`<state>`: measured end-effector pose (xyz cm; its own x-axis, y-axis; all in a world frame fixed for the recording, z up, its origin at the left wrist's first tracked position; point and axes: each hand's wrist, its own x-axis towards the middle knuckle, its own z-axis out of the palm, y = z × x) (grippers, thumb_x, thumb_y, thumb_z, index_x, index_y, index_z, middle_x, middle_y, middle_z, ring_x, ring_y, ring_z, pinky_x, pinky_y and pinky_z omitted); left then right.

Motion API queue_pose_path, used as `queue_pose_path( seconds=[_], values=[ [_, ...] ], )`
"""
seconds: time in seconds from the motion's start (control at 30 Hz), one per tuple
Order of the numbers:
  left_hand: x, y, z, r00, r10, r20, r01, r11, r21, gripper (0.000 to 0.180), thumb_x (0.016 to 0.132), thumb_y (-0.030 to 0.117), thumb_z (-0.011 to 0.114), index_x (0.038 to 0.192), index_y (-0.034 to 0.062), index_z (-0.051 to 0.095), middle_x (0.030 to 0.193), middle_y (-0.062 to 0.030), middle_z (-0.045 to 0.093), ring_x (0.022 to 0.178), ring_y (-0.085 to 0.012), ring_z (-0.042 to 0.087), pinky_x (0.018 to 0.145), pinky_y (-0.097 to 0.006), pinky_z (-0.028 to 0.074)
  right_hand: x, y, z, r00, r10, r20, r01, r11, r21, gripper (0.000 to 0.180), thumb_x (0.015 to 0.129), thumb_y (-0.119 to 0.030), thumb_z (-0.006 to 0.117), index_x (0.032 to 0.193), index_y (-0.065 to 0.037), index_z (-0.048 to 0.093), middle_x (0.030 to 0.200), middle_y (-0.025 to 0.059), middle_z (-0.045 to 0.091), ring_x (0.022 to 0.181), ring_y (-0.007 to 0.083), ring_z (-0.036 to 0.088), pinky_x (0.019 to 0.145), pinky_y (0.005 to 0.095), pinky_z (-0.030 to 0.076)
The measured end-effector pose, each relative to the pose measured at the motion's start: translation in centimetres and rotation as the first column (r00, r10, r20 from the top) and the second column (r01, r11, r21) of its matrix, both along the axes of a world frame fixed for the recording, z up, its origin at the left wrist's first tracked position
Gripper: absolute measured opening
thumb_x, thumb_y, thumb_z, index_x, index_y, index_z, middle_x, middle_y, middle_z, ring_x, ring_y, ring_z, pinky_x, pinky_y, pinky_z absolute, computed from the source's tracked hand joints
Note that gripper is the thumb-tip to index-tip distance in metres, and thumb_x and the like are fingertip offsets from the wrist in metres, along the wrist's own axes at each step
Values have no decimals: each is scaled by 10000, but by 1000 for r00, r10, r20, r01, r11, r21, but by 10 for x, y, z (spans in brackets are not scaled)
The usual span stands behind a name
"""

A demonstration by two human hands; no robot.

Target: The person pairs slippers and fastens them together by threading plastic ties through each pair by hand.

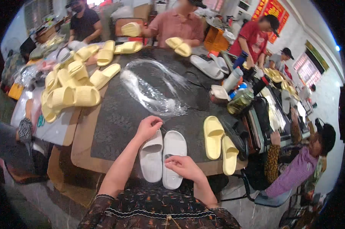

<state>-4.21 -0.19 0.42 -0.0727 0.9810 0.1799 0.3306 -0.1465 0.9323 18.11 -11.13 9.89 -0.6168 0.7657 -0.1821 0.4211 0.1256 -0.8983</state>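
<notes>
Pair of white slide sandals (163, 155) lay side by side, soles down, at lower centre of the frame on the dark table (115, 118). Left hand (148, 126) pinched closed fingers at the left sandal's upper end; right hand (184, 167) rested curled on the right sandal's lower part. Yellow slide pair (219, 143) just right; clear plastic bag (153, 89) above; yellow sandal heap (71, 82) upper left.

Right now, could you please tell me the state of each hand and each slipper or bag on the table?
left hand: fingers pinched at the toe of the left white slipper
right hand: resting on the right white slipper
white slippers: side by side, soles up
yellow pair: lying untouched
clear plastic bag: flat, crumpled
</notes>
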Motion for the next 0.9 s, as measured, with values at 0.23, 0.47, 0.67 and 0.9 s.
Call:
queue_pose_path(
  seconds=[0.23,0.47,0.67,0.9],
  values=[
    [-5,7,-4,893,-89,441,81,996,38,181,866,157,626,986,25,659,883,-6,652,779,-70,573,725,-253,479,-34,-5,-41,897,-345,276,228,897,380,463,762,-461,691,843,-11,620,608,119,595,610,314,607,596,422,480],
    [-103,-2,27,865,489,110,-498,811,308,295,762,81,651,1043,16,592,1050,-126,551,790,-193,598,666,-253,500,-41,2,-82,850,-479,218,314,794,520,441,767,-434,697,656,-48,515,572,124,567,555,340,583,547,457,454],
    [-253,25,46,369,904,-216,-830,425,362,779,787,269,704,1376,-26,288,1361,-280,371,1291,-437,306,1067,-473,284,-41,5,-87,784,-553,283,306,740,598,464,763,-496,672,707,-50,557,631,141,609,584,340,614,552,462,475],
    [-286,11,16,691,683,237,-689,721,-70,644,864,352,635,1293,-83,432,1208,-185,523,915,-216,592,695,-298,527,-36,9,-95,797,-581,168,369,687,626,411,766,-411,691,618,-69,518,546,89,567,518,291,588,512,412,460]
  ],
)
